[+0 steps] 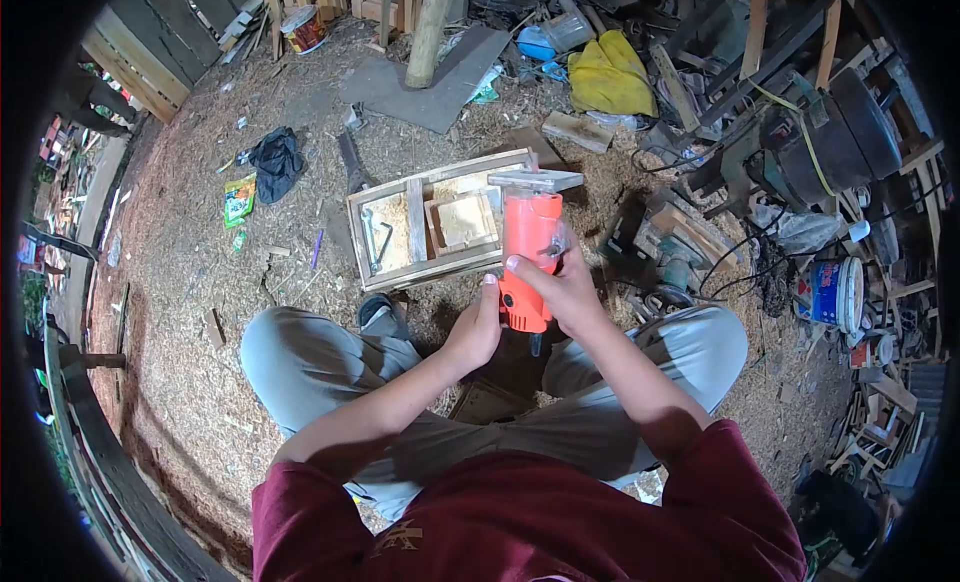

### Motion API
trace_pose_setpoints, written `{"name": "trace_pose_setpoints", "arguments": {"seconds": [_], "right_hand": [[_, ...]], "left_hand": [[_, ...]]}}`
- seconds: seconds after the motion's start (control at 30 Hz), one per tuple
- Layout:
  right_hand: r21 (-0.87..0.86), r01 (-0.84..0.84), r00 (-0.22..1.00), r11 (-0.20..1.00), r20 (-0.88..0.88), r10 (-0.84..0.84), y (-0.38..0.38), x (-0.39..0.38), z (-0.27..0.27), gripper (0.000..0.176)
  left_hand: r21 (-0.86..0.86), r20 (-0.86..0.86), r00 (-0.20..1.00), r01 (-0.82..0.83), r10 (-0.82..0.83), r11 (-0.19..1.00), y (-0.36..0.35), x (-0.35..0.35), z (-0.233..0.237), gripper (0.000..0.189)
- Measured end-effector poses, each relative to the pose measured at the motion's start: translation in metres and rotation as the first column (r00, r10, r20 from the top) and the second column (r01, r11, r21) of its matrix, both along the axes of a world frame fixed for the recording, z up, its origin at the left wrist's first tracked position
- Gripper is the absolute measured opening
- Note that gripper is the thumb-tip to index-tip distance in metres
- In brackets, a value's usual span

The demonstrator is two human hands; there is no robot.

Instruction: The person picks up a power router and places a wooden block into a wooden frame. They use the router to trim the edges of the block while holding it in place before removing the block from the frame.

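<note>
An orange power tool [530,232] is held upright in front of me, a flat square plate [536,181] at its far end. My right hand [570,287] grips its right side, with the thumb across the body. On the lower left side of the tool rests my left hand [478,327], its thumb up and its other fingers largely hidden behind. Beyond and left of the tool, a wooden frame box [415,222] lies on the ground. It holds a metal wrench [376,240] in the left compartment and a small wooden frame [462,224] in the other.
Sawdust covers the ground [200,282]. A black plastic bag [276,162] lies at the left and a yellow sack [613,74] at the back. Machinery with a large drum [845,142], cables, wood scraps and a bucket [832,294] stand at the right. A person's legs [100,107] show far left.
</note>
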State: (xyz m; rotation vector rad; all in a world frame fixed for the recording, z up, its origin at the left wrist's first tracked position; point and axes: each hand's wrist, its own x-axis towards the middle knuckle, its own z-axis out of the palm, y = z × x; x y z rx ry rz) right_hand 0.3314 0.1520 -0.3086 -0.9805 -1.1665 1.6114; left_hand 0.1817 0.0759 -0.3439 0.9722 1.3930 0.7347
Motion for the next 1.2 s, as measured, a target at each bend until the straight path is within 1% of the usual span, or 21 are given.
{"name": "trace_pose_setpoints", "arguments": {"seconds": [0.1,0.2,0.3,0.4,0.47,0.5,0.53,0.57,0.6,0.67,0.7,0.73,0.77,0.8,0.9,1.0,1.03,1.07,1.13,1.17,1.2], "right_hand": [[-0.056,-0.017,1.0,0.998,0.009,0.017,0.001,0.004,0.008,0.07],[-0.211,0.027,0.994,0.977,-0.095,-0.048,-0.004,0.001,0.015,0.077],[-0.1,-0.031,0.999,0.995,-0.033,0.028,-0.005,0.004,0.013,0.083],[-0.06,0.002,1.0,0.998,-0.013,-0.002,-0.003,0.006,0.008,0.075],[-0.136,-0.025,0.997,0.99,-0.076,0.015,0.0,0.013,0.017,0.068],[-0.173,-0.042,0.994,0.984,-0.106,0.023,0.001,0.017,0.02,0.064],[-0.201,-0.025,0.99,0.979,-0.138,-0.003,0.0,0.021,0.019,0.053],[-0.214,-0.041,0.988,0.976,-0.156,0.007,0.002,0.026,0.018,0.052],[-0.226,-0.056,0.985,0.972,-0.174,0.017,0.004,0.03,0.019,0.051],[-0.28,-0.062,0.979,0.958,-0.202,0.005,0.008,0.035,0.019,0.051],[-0.321,-0.107,0.967,0.941,-0.255,0.023,0.01,0.038,0.022,0.051],[-0.359,-0.153,0.951,0.921,-0.308,0.038,0.011,0.041,0.028,0.052],[-0.391,-0.2,0.93,0.899,-0.364,0.048,0.01,0.043,0.033,0.053],[-0.398,-0.148,0.936,0.905,-0.351,-0.002,0.008,0.042,0.035,0.054],[-0.386,-0.114,0.957,0.915,-0.289,-0.003,0.006,0.044,0.029,0.053],[-0.408,-0.118,0.964,0.905,-0.265,0.006,0.005,0.049,0.012,0.052],[-0.424,-0.116,0.969,0.898,-0.245,0.01,0.003,0.05,0.013,0.05],[-0.435,-0.115,0.974,0.893,-0.227,0.015,0.002,0.05,0.015,0.049],[-0.444,-0.109,0.979,0.89,-0.201,0.02,0.003,0.048,0.015,0.046],[-0.447,-0.107,0.982,0.888,-0.19,0.023,0.003,0.049,0.013,0.044],[-0.455,-0.107,0.984,0.884,-0.177,0.028,0.002,0.05,0.01,0.042]], "left_hand": [[0.042,-0.028,0.999,0.033,-0.032,0.999,0.001,-0.004,0.009,0.088],[0.056,-0.009,0.998,0.055,-0.054,0.997,0.001,-0.002,0.01,0.094],[0.01,0.077,0.994,0.071,-0.072,0.997,0.001,-0.001,0.003,0.093],[-0.014,0.161,0.983,0.092,-0.089,0.996,0.004,-0.001,-0.01,0.092],[-0.009,0.191,0.979,0.078,-0.075,0.997,0.006,0.004,-0.007,0.09],[0.043,0.198,0.971,0.13,-0.136,0.991,0.009,0.001,-0.004,0.09],[0.094,0.202,0.96,0.18,-0.196,0.979,0.012,-0.001,-0.002,0.089],[0.146,0.203,0.945,0.229,-0.256,0.962,0.017,-0.004,0.003,0.088],[0.069,0.12,0.96,0.247,-0.254,0.967,0.021,-0.011,0.023,0.082],[0.078,-0.122,0.963,0.252,-0.241,0.965,0.036,-0.026,0.036,0.074],[0.079,-0.241,0.943,0.257,-0.231,0.963,0.043,-0.033,0.04,0.07],[0.203,-0.31,0.933,0.254,-0.184,0.946,0.05,-0.043,0.033,0.056],[0.223,-0.477,0.863,0.3,-0.165,0.928,0.055,-0.054,0.044,0.045],[0.245,-0.508,0.852,0.284,-0.126,0.927,0.057,-0.062,0.057,0.043],[0.272,-0.608,0.791,0.286,-0.066,0.919,0.074,-0.085,0.088,0.039],[0.222,-0.726,0.68,0.375,-0.104,0.9,0.098,-0.103,0.085,0.038],[0.196,-0.765,0.632,0.414,-0.125,0.889,0.107,-0.11,0.078,0.038],[0.188,-0.796,0.592,0.446,-0.13,0.875,0.118,-0.12,0.056,0.046],[0.216,-0.886,0.464,0.458,-0.025,0.862,0.119,-0.125,0.01,0.057],[0.226,-0.917,0.399,0.462,0.026,0.858,0.116,-0.122,0.002,0.063],[0.105,-0.914,0.391,0.484,-0.107,0.869,0.118,-0.122,-0.005,0.086]]}}
